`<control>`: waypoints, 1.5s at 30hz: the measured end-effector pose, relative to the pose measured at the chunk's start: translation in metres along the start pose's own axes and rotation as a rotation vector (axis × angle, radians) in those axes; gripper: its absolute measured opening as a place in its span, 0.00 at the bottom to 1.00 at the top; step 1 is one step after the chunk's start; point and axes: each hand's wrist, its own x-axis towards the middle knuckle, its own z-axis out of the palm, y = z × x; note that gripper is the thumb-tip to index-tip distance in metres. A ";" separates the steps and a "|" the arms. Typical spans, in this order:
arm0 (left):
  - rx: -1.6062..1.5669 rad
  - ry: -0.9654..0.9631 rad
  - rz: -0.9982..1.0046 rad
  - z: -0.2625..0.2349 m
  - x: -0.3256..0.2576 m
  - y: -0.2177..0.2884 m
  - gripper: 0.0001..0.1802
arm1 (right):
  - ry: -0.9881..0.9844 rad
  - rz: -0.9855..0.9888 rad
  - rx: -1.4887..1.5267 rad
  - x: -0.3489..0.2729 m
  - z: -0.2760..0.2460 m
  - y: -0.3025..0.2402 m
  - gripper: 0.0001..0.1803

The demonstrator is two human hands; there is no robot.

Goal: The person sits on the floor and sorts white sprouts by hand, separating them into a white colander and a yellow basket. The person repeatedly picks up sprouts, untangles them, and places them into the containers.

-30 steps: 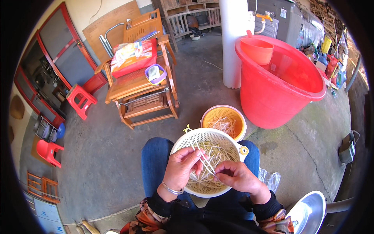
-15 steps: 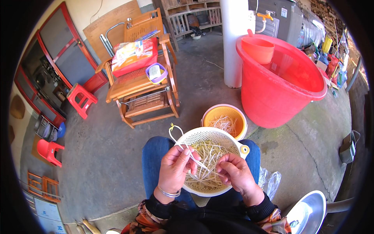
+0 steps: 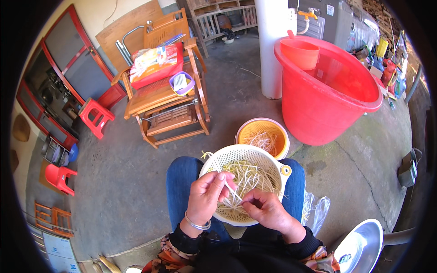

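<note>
A cream colander (image 3: 223, 158) rests on my lap between my knees, with a heap of bean sprouts (image 3: 249, 176) inside. Over its near left part, my left hand (image 3: 203, 198) is closed, pinching a few long white bean sprouts (image 3: 233, 193) between thumb and fingers. Yellow sprout heads (image 3: 206, 155) poke out past the far left rim. My right hand (image 3: 269, 210) is closed in a pinch at the lower ends of the held sprouts, its fingertips close to the left hand's. Just beyond the colander stands an orange basket (image 3: 246, 131) with thin pale strands (image 3: 264, 142) in it.
A big red tub (image 3: 314, 111) with a red dipper (image 3: 299, 53) stands far right beside a white pillar (image 3: 271, 68). Ahead left is a wooden chair (image 3: 152, 105) holding packages. A metal basin (image 3: 374, 236) lies near right, and a clear plastic bag (image 3: 318, 211) sits by my right knee.
My right hand has moved left, closer to my left hand, and meets the held sprouts. The yellow sprout heads have dropped lower at the colander's far left rim.
</note>
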 end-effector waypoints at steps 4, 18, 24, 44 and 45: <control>-0.264 0.045 -0.006 0.000 0.007 -0.006 0.14 | 0.248 0.004 0.555 -0.001 -0.006 0.000 0.05; 1.086 -0.241 -0.057 0.007 0.054 -0.083 0.14 | 0.207 -0.085 0.862 -0.008 -0.033 -0.002 0.09; 1.119 -0.283 -0.191 0.008 0.057 -0.083 0.17 | 0.188 -0.055 0.818 -0.007 -0.031 -0.003 0.10; 0.278 -0.128 -0.210 -0.015 0.027 -0.019 0.09 | 0.168 -0.009 0.731 -0.006 -0.031 0.003 0.04; 0.211 -0.138 -0.185 -0.015 0.025 -0.012 0.09 | 0.151 -0.023 0.716 -0.005 -0.030 0.003 0.04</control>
